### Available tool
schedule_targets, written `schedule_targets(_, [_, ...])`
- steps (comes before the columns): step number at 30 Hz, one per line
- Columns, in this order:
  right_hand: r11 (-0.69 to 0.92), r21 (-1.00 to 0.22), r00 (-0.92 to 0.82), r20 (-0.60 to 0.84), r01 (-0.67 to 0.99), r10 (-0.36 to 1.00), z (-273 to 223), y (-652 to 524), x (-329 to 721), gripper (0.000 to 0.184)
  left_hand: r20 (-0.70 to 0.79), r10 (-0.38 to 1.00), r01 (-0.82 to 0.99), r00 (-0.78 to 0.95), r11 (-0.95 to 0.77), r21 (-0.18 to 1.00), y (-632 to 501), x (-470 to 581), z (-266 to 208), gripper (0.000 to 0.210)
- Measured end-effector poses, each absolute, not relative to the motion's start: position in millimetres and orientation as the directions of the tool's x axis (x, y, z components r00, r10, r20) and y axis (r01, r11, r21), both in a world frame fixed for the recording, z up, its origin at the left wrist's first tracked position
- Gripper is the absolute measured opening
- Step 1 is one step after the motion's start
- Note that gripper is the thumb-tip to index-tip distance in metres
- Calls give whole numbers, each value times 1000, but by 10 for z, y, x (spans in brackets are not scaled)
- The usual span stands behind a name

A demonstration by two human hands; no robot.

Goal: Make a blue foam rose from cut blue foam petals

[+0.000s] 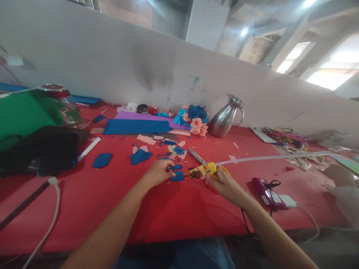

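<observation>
"While the right hand (224,185) is closed, what is it closed on?"

"A yellow glue gun (206,170), gripped round its rear part."

"How does that lie?"

"Lengthwise, roughly along the table's (174,216) front edge. Its dark front end faces the left edge; a long pale strip (260,158) runs from behind it toward the right edge."

"And the flat blue piece (177,176)?"

"Just left of that front end, well in from the front edge, between the hands. The left hand (160,172) is nearer."

"Pinching it?"

"One cannot tell. Thumb and fingertips come close together at its left, beside a narrower blue strip (176,167) on the back-edge side; the grip is too blurred."

"Anything close by?"

"Scissors (198,155), blades angled toward the back left corner, their handle end lost against the gun's yellow body."
</observation>
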State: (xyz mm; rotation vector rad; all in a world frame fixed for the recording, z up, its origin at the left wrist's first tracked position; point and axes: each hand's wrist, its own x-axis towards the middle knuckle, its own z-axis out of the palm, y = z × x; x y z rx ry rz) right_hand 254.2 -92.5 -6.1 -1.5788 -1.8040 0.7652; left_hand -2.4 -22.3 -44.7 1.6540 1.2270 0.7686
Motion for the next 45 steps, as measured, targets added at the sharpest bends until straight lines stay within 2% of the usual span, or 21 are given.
schedule_targets(3, [100, -629, -112, 21, 771, 994, -46, -930, 2456, 22, -5, 952, 400, 307, -125, 908, -212, -28, -469, 9])
schedule_targets(10, [56, -482, -102, -70, 874, 992, 10, -931, 2395, 25, -21, 932, 527, 361, -185, 829, -205, -20, -458, 9])
schedule_targets(15, [47, -443, -104, -106, 896, 989, 47, -925, 2374, 27, -100, 931, 594, 352, -139, 792, -231, 5, -437, 17])
schedule_targets(19, [30, -439, -94, -125, 898, 988, 35, -892, 2364, 25, -100, 933, 578, 345, -128, 806, -240, 12, -434, 23])
schedule_targets(28, [63, -533, -108, -54, 844, 993, -66, -776, 2415, 23, -114, 934, 508, 338, -79, 858, -250, 13, -439, 17])
schedule_targets(35, [79, -637, -104, -3, 767, 995, -155, -726, 2410, 20, -68, 944, 542, 324, -126, 831, -242, 10, -424, 19])
schedule_targets(40, [57, -825, -43, 39, 562, 998, -269, -579, 2465, 26, -68, 944, 561, 322, -132, 817, -258, 4, -369, 21])
schedule_targets(43, [-45, -920, 36, -34, 388, 999, -300, -400, 2592, 33, -55, 947, 556, 318, -139, 820, -268, -7, -367, 22])
schedule_targets(45, [-130, -934, 119, -95, 334, 988, -294, -262, 2745, 34, -37, 952, 547, 305, -144, 825, -265, -12, -393, 21])
